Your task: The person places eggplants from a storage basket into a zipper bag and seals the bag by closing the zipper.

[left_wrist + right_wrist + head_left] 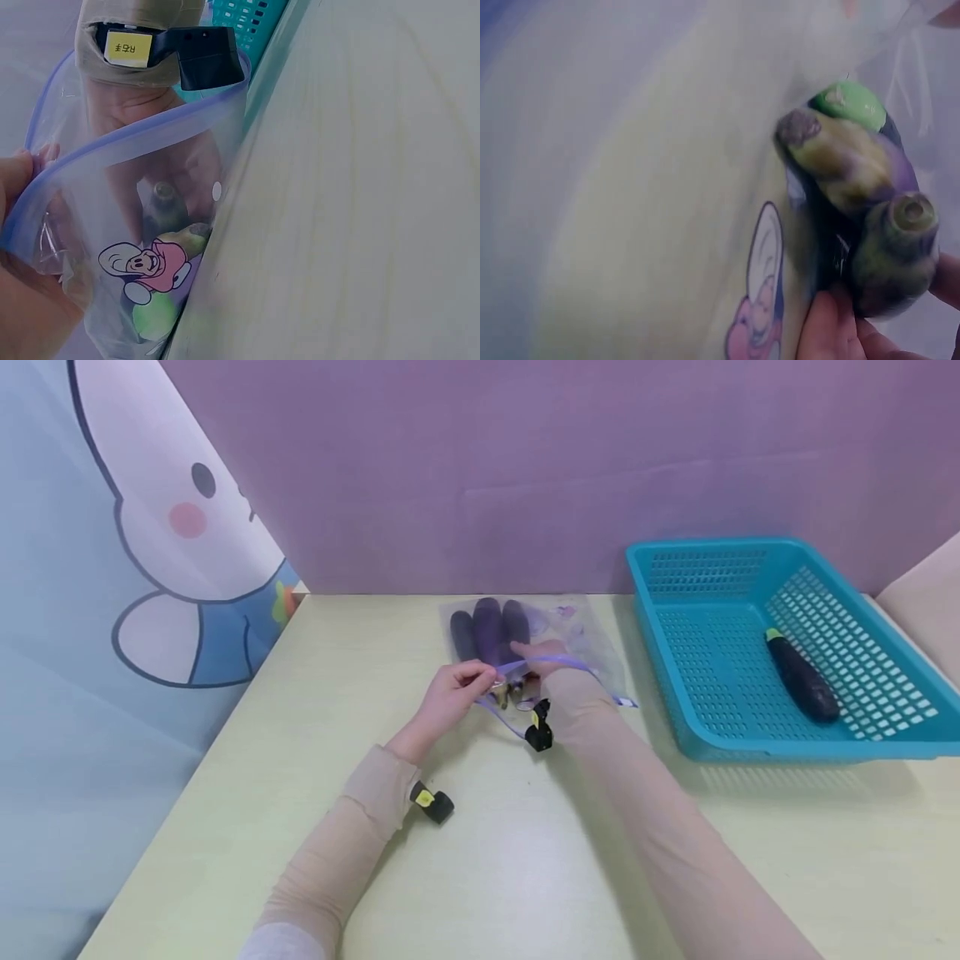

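Observation:
A clear zip bag (603, 647) with a purple rim lies at the back of the table, three eggplants (487, 627) side by side inside it. My left hand (448, 695) pinches the bag's rim between thumb and fingers, lifting the mouth apart. Through that mouth reaches my right hand (546, 652), which grips the rightmost eggplant (894, 259) near its stem end. In the right wrist view, fingers (821, 330) curl round its sides. Beside it show a yellowish stem end (847, 154) and a green one (855, 105). A cartoon print (150, 266) marks the bag's front.
To the right stands a turquoise plastic basket (701, 743) with one dark eggplant (802, 681) in it. A purple backdrop (465, 477) rises behind the table (480, 877). At the left hangs a blue cloth with a cartoon figure (180, 527).

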Available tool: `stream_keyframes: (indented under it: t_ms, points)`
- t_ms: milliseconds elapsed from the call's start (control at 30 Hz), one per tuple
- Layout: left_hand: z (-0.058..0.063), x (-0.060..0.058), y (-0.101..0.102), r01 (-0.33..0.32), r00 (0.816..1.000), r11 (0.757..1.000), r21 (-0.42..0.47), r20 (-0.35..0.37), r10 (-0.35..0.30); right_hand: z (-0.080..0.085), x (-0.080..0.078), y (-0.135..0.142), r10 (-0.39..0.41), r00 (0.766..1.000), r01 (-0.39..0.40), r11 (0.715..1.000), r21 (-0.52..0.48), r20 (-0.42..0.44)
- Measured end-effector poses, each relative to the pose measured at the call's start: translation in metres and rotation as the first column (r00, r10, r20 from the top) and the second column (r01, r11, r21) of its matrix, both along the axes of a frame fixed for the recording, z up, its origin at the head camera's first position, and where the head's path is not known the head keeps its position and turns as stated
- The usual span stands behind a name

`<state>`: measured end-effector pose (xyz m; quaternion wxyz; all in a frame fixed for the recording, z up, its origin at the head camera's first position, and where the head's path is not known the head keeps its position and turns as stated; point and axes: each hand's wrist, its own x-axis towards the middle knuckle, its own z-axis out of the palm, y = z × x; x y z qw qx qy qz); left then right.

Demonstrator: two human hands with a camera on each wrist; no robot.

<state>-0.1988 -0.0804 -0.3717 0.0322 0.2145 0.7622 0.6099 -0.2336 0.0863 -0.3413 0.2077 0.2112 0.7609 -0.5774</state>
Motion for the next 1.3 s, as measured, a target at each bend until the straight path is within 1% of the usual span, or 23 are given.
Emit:
stream_keyframes:
  t_ms: [100, 167, 200, 233, 267, 333, 400, 433, 500, 600, 667, 700, 767, 867, 933, 967, 1033, 1167, 1233, 1300]
  points:
    - [0.0013, -0.0005, 0.0012, 0.003, 1.0, 1.0, -0.003, 0.0, -0.003, 0.0016, -0.0003, 0.002, 0.023, 1.0, -0.022, 0.999, 0.044, -0.016]
    - [0.002, -0.0011, 0.0017, 0.006, 1.0, 1.0, -0.002, -0.001, -0.006, 0.0025, -0.0005, 0.003, 0.041, 0.999, -0.038, 0.993, 0.108, -0.029]
    - [0.0022, -0.0013, 0.002, 0.007, 1.0, 1.0, -0.002, 0.0, -0.007, 0.0027, -0.0003, 0.0034, 0.05, 0.998, -0.046, 0.992, 0.114, -0.03]
    - [0.0021, -0.0016, 0.0021, 0.007, 1.0, 1.0, -0.002, 0.0, -0.007, 0.0029, -0.0004, 0.0037, 0.052, 0.998, -0.045, 0.988, 0.149, -0.039]
    - [0.0022, -0.0016, 0.0023, 0.008, 1.0, 1.0, -0.003, 0.002, -0.008, 0.003, -0.0002, 0.0039, 0.059, 0.998, -0.053, 0.987, 0.152, -0.035]
    - [0.0024, -0.0014, 0.0024, 0.009, 1.0, 1.0, 0.0, 0.009, -0.009, 0.003, -0.0001, 0.0044, 0.08, 0.996, -0.07, 0.975, 0.211, -0.039]
    - [0.0023, -0.0009, 0.0027, 0.011, 1.0, 1.0, 0.006, 0.018, -0.011, 0.0022, -0.0002, 0.0046, 0.091, 0.995, -0.078, 0.969, 0.234, -0.043]
    - [0.0021, -0.0007, 0.0026, 0.012, 1.0, 1.0, 0.008, 0.019, -0.012, 0.0019, -0.0005, 0.0049, 0.096, 0.994, -0.08, 0.96, 0.268, -0.047]
    - [0.0016, -0.0001, 0.0025, 0.012, 1.0, 1.0, 0.009, 0.013, -0.012, 0.0005, -0.0008, 0.0048, 0.089, 0.995, -0.075, 0.963, 0.26, -0.043]
    - [-0.0009, 0.0005, 0.0015, 0.012, 1.0, 1.0, 0.007, 0.007, -0.012, -0.0015, -0.0001, 0.004, 0.095, 0.995, -0.087, 0.975, 0.206, -0.031]
    - [-0.0027, 0.0015, 0.0005, 0.007, 1.0, 1.0, 0.001, 0.013, -0.007, -0.0027, 0.0005, 0.003, 0.122, 0.992, -0.115, 0.97, 0.214, -0.02]
    - [-0.0036, 0.0021, 0.0001, 0.003, 1.0, 1.0, -0.001, 0.021, -0.003, -0.0029, 0.0009, 0.0022, 0.138, 0.99, -0.13, 0.963, 0.234, -0.019]
    - [-0.0052, 0.0031, -0.0003, -0.003, 0.999, 1.0, -0.006, 0.036, 0.003, -0.0036, 0.0015, 0.0006, 0.153, 0.988, -0.144, 0.957, 0.253, -0.014]
    - [-0.0062, 0.004, -0.0003, -0.011, 0.999, 1.0, -0.012, 0.045, 0.011, -0.0045, 0.0014, -0.0019, 0.13, 0.991, -0.124, 0.969, 0.216, -0.014]
    - [-0.0057, 0.0041, 0.0001, -0.007, 0.999, 1.0, -0.005, 0.039, 0.007, -0.0041, 0.0014, -0.0028, 0.101, 0.995, -0.097, 0.982, 0.159, -0.019]
    - [-0.0051, 0.0041, 0.0003, -0.003, 0.999, 1.0, -0.001, 0.034, 0.003, -0.0034, 0.0011, -0.0029, 0.1, 0.995, -0.095, 0.983, 0.154, -0.02]
    - [-0.0037, 0.0038, 0.0008, 0.004, 1.0, 1.0, 0.01, 0.018, -0.004, -0.002, 0.0, -0.003, 0.105, 0.994, -0.098, 0.981, 0.169, -0.032]
    - [-0.0014, 0.0035, 0.0018, 0.007, 1.0, 1.0, 0.027, -0.004, -0.007, 0.0018, 0.0, -0.0004, 0.149, 0.987, -0.133, 0.962, 0.239, -0.05]
    - [-0.0011, 0.0035, 0.0018, 0.005, 1.0, 1.0, 0.028, -0.007, -0.005, 0.0027, 0.0017, 0.0018, 0.162, 0.985, -0.145, 0.96, 0.24, -0.056]
    - [-0.0011, 0.0039, 0.0012, 0.008, 1.0, 1.0, 0.024, -0.014, -0.008, 0.0038, 0.0042, 0.0033, 0.158, 0.986, -0.146, 0.967, 0.209, -0.043]
